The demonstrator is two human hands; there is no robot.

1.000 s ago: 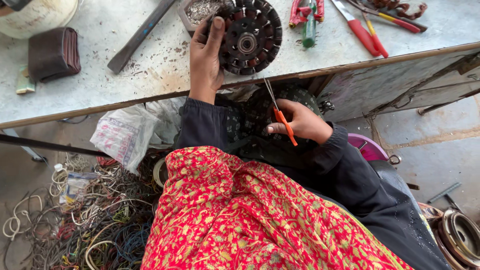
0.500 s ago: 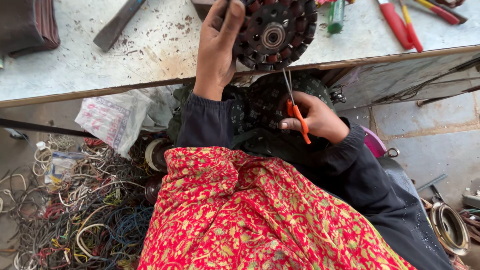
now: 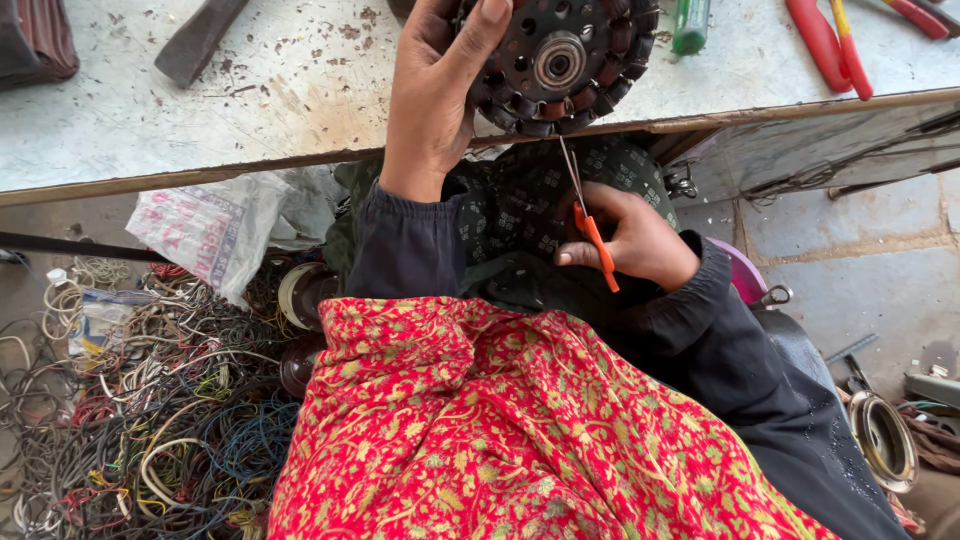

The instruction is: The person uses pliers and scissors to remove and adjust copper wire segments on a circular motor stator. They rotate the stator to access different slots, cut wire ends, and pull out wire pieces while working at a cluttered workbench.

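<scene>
— What are your hands doing?

— My left hand (image 3: 432, 105) is gripping the round motor winding (image 3: 556, 62), fingers curled over its rim and thumb across its face, holding it on the near edge of the workbench (image 3: 250, 90). My right hand (image 3: 632, 240) is closed around the orange-handled tool (image 3: 590, 222), pinching it so the thin metal tip is pointing up at the underside of the winding.

— And what is lying around you?

— The bench top is grey and scratched, carrying red-handled pliers (image 3: 830, 40) and a green bottle (image 3: 692, 22) at the far right, and a dark flat bar (image 3: 198, 38) at the far left. A red patterned cloth (image 3: 500, 430) is covering my lap. Down on the floor to the left, a heap of tangled wires (image 3: 140, 420) is sitting beside a crumpled plastic bag (image 3: 205, 230); I cannot tell what the bag is holding. A round metal ring (image 3: 885, 440) is lying on the floor at the right.
</scene>
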